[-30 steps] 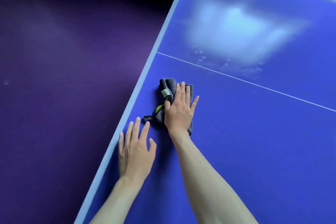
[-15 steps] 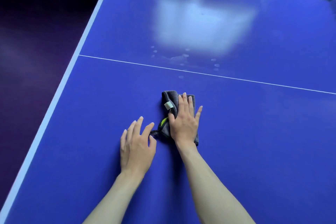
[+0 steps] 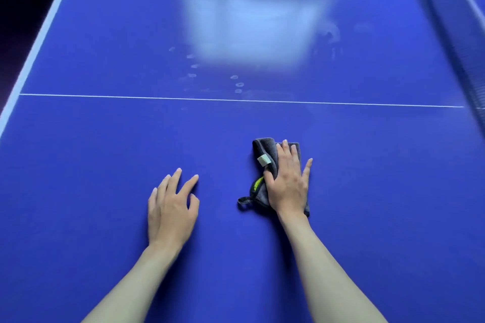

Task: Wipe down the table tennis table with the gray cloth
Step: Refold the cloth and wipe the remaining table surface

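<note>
step: wiping near half | right hand (image 3: 288,181) pressing flat on gray cloth (image 3: 265,148) on table (image 3: 91,165) | left hand (image 3: 170,207) resting open, empty | next: likely reaching smudges (image 3: 237,84) beyond centre line (image 3: 105,96)

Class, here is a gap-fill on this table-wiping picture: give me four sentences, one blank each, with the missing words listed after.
1. The gray cloth lies under the ____ hand.
2. The left hand rests on the bare ____ table.
3. The smudges lie on the ____ side of the white line.
4. The net stands at the picture's ____ edge.

Missing words: right; blue; far; right
</note>
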Demonstrator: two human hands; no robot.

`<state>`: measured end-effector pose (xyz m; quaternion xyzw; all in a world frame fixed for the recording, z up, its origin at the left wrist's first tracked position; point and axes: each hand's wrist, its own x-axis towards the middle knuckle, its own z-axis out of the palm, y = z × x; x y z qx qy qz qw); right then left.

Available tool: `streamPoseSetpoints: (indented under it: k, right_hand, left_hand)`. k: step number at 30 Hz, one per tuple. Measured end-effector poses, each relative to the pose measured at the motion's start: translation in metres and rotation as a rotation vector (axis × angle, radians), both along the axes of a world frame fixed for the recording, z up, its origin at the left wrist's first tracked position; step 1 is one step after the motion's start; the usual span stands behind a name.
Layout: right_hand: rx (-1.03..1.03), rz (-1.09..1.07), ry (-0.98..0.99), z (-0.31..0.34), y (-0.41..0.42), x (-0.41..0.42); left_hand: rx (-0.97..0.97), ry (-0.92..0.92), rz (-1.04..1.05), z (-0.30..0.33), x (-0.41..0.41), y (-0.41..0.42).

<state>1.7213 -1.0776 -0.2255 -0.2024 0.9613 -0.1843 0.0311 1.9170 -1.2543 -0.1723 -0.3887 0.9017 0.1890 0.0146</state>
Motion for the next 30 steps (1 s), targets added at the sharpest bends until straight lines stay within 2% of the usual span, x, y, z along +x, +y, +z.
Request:
streamPoseSetpoints:
  k: [5, 14, 18, 21, 24, 26, 30]
  right_hand:
    - [0.026, 0.016, 0.027, -0.004, 0.013, -0.02]
    - [0.044, -0.025, 0.041, -0.006, -0.025, -0.102]
    - [0.062, 0.002, 0.046, -0.008, -0.051, -0.132]
    - [0.08, 0.018, 0.058, -0.01, -0.057, -0.135]
    - [0.073, 0.03, 0.033, -0.007, -0.063, -0.13]
    - [0.067, 0.034, 0.017, -0.004, -0.076, -0.117]
    - [0.047, 0.048, 0.018, -0.002, -0.119, -0.076]
  left_hand:
    - [0.044, 0.03, 0.066, -0.009, -0.028, 0.018]
    - [-0.025, 0.037, 0.125, -0.014, -0.031, 0.026]
    - [-0.073, 0.045, 0.068, -0.019, -0.024, 0.019]
    - [-0.078, 0.037, 0.042, -0.022, -0.023, 0.017]
    - [0.005, 0.05, 0.07, -0.015, -0.022, 0.013]
    - [0.05, 0.066, 0.008, -0.011, -0.014, 0.0]
    - [-0.001, 0.106, -0.115, -0.007, 0.015, -0.037]
